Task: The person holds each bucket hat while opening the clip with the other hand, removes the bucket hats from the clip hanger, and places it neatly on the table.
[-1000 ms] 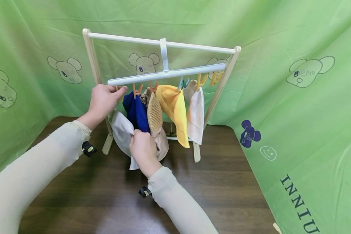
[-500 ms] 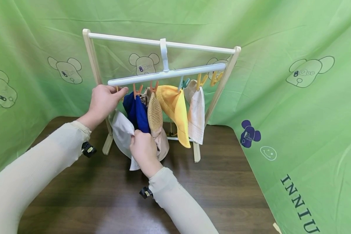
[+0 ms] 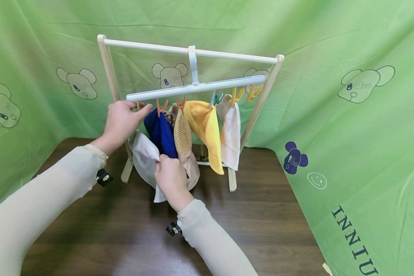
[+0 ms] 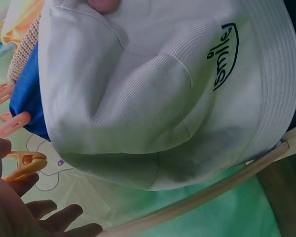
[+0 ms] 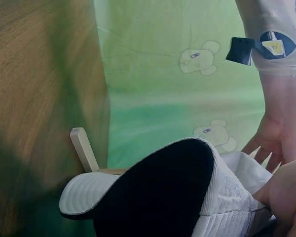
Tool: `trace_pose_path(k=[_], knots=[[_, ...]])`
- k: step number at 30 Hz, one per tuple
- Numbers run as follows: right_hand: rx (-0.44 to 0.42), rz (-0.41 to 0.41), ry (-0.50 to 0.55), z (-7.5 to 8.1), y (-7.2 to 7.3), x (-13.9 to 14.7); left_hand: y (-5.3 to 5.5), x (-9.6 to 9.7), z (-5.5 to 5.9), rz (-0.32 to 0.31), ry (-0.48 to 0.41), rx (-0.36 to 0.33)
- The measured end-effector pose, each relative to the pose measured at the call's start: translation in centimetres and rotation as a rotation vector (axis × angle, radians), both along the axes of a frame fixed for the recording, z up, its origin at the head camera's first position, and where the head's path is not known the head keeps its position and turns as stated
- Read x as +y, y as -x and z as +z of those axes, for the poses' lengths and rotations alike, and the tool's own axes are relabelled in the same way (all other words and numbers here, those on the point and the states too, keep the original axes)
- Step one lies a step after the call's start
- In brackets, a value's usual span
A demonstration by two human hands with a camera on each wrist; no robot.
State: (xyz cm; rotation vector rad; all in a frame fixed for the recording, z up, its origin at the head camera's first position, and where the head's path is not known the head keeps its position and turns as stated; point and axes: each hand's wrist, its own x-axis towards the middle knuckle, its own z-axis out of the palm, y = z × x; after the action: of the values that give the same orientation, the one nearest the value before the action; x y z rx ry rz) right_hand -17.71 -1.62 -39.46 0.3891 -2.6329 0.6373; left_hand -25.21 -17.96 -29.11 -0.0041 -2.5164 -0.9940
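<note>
In the head view, my left hand (image 3: 122,118) is at the left end of the white hanger (image 3: 179,90). Its thumb and forefinger pinch a yellow clothespin (image 4: 28,164), while the other fingers are spread in the left wrist view. My right hand (image 3: 171,177) grips a white bucket hat (image 3: 145,156) with a dark lining and black lettering on its side. The hat hangs just below the left hand, overlapping the stand's left leg. A blue hat (image 3: 161,132) hangs beside it from an orange clothespin (image 3: 161,108).
Farther along the hanger are a woven straw-like hat (image 3: 183,134), a yellow hat (image 3: 207,128) and a pale checked hat (image 3: 231,138). A spare yellow clothespin (image 3: 253,93) hangs at the right end. The wooden stand (image 3: 256,111) rests on a brown table (image 3: 262,222), with green curtain around.
My right hand has shifted slightly right and down, the white hat's edge along with it. The left thumb has edged a little right; the hanger has barely moved.
</note>
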Motion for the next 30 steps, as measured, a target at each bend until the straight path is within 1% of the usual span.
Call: trace_pose_path(k=[5, 14, 20, 30], knots=[[0.016, 0.001, 0.001, 0.0, -0.2, 0.1, 0.0, 0.0, 0.0, 0.012, -0.010, 0.008], [0.053, 0.007, 0.005, 0.0, -0.6, 0.2, 0.1, 0.0, 0.0, 0.009, -0.060, -0.009], [0.065, 0.014, 0.028, -0.2, -0.8, 0.3, 0.1, -0.1, 0.0, 0.012, -0.060, -0.014], [0.072, 0.025, 0.042, -0.3, -1.1, 0.4, 0.0, -0.3, -0.4, -0.013, -0.071, 0.001]])
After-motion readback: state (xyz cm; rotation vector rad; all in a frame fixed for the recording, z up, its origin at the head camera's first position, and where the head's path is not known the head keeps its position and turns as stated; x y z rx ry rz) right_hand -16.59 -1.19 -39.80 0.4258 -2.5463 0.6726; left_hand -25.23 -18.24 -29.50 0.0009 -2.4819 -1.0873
